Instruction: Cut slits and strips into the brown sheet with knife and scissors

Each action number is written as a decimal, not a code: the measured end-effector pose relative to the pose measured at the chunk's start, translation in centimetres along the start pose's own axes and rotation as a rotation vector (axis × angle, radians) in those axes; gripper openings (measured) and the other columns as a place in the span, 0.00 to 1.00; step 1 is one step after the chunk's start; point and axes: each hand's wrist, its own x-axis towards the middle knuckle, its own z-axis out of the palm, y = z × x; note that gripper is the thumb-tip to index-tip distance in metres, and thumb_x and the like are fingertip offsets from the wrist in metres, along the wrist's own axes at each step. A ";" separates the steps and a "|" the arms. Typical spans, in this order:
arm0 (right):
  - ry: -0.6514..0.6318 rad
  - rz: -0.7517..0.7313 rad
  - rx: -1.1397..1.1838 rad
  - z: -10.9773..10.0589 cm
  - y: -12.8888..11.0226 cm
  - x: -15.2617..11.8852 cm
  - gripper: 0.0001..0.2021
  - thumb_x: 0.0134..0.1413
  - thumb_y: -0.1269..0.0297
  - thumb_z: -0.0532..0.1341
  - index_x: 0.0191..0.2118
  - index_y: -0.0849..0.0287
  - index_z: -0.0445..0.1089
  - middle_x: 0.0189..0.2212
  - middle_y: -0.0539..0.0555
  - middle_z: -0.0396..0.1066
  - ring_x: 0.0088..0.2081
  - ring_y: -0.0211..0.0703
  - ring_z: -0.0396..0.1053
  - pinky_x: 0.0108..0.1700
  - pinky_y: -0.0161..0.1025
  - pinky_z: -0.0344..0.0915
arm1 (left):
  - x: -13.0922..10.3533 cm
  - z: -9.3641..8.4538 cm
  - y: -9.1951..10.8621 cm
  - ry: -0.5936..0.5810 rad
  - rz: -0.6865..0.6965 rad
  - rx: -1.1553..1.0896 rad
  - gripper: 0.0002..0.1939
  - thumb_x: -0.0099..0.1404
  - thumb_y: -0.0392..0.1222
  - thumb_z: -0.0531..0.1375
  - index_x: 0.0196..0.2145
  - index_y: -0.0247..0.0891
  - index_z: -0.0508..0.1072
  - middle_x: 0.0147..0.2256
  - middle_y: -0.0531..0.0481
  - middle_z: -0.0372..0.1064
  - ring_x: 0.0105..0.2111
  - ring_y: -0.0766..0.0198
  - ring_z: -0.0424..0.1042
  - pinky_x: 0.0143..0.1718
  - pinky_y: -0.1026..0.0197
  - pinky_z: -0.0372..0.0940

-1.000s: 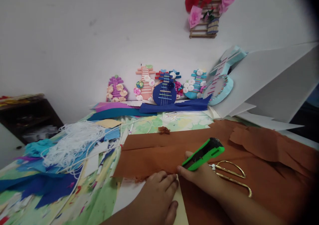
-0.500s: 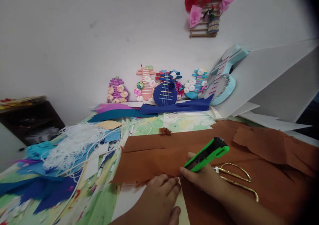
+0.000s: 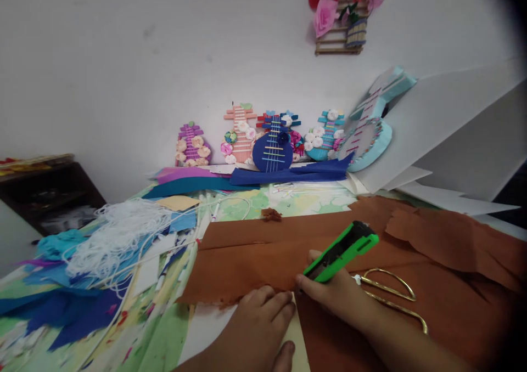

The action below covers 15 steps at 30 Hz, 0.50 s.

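Note:
My left hand (image 3: 265, 322) lies flat with its fingers spread a little, pressing on the torn lower edge of a brown paper sheet (image 3: 247, 262) and on a white and cream card (image 3: 206, 325) beneath it. Just to the right, my right hand (image 3: 329, 292) is closed around a green and black cutter (image 3: 343, 251). The cutter slants up to the right; its lower tip is hidden behind my fingers. Gold-handled scissors (image 3: 387, 292) lie on the brown paper beside my right wrist, with their blades mostly out of sight.
White cord (image 3: 119, 240) is heaped at the left among blue paper scraps (image 3: 74, 314). Several decorated paper instruments, one of them dark blue (image 3: 272, 151), stand against the wall. Large white boards (image 3: 448, 125) lean at the right. A dark shelf (image 3: 49, 196) stands at the far left.
The view has shifted slightly. Both hands keep nearly the same places, with the cutter still in my right hand. Relative to the hands, the brown sheet's left corner sits slightly further left.

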 end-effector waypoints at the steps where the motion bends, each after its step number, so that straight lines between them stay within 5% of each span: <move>1: 0.003 -0.002 -0.013 0.1 0.1 0.0 0.11 0.44 0.61 0.55 0.22 0.57 0.50 0.17 0.43 0.52 0.20 0.32 0.54 0.23 0.31 0.52 | 0.0 0.0 0.0 0.002 0.003 0.000 0.24 0.60 0.46 0.50 0.53 0.34 0.60 0.53 0.47 0.57 0.48 0.52 0.58 0.49 0.50 0.55; 15: 0.010 0.008 0.055 0.0 -0.2 0.1 0.14 0.42 0.58 0.57 0.21 0.57 0.49 0.16 0.43 0.50 0.19 0.32 0.51 0.21 0.31 0.50 | -0.2 0.9 -0.3 0.109 0.039 0.024 0.23 0.60 0.47 0.52 0.51 0.36 0.62 0.51 0.48 0.60 0.45 0.54 0.60 0.46 0.52 0.57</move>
